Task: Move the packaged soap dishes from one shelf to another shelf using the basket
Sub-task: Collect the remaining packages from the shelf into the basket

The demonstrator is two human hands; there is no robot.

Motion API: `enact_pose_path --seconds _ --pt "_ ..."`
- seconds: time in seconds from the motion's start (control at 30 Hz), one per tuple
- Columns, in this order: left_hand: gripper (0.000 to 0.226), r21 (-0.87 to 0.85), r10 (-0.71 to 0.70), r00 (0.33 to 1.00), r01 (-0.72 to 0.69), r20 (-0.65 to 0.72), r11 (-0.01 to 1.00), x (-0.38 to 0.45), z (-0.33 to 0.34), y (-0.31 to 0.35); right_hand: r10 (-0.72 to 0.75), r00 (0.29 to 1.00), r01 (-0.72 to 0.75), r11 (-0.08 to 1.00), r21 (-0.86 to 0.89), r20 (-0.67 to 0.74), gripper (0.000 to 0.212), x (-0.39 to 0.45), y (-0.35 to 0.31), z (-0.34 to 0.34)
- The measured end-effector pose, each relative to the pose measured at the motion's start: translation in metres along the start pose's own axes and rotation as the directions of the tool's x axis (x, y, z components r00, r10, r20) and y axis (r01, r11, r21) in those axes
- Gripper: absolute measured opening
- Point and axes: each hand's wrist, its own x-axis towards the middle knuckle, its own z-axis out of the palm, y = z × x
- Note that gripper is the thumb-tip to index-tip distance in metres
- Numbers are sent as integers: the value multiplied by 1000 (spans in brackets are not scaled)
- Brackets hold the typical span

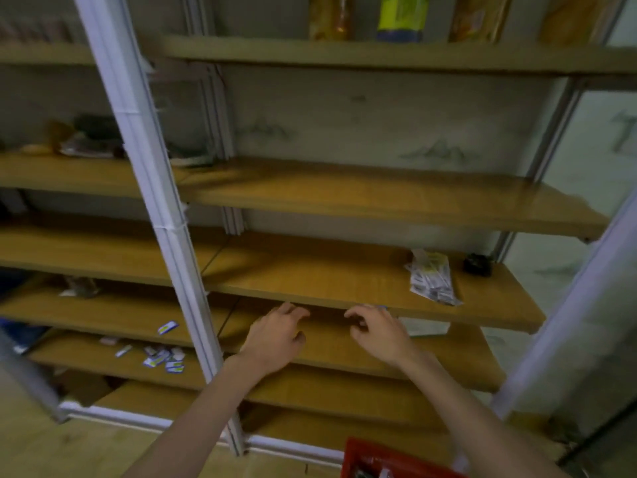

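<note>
While both hands [275, 334] hover, white upright [165, 215] stands left.

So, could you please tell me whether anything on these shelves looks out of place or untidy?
Yes. Small blue-and-white packets lie scattered loose on a lower left shelf, one stray packet apart on the shelf above. A pile of white packets overhangs the front edge of the right-hand shelf. The image is too blurred to identify them.

Wooden shelves [344, 281] carry a pile of white packets [431, 277], a small black object [477, 264] and scattered small packets [163, 358].
</note>
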Motion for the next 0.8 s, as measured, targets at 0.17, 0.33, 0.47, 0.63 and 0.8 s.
enact_pose_path --seconds 0.17,0.33,0.47,0.63,0.8 --pt "45 43 -33 999 34 -34 998 -6 -48 -43 -101 995 100 995 -10 -25 34 23 -66 -3" --pt "47 63 -42 997 46 -62 997 -13 -95 -105 -182 981 185 982 33 -72 31 62 -146 3" --pt "50 98 -45 993 56 -110 994 -21 -141 -166 -240 964 249 966 71 -112 29 101 -225 20" --pt "48 102 -71 977 93 -201 990 -28 -202 -252 -317 934 335 937 99 -162 24 147 -329 50" --pt "47 113 -50 961 84 -271 990 -27 -248 -324 -374 911 395 912 111 -171 28 190 -406 73"
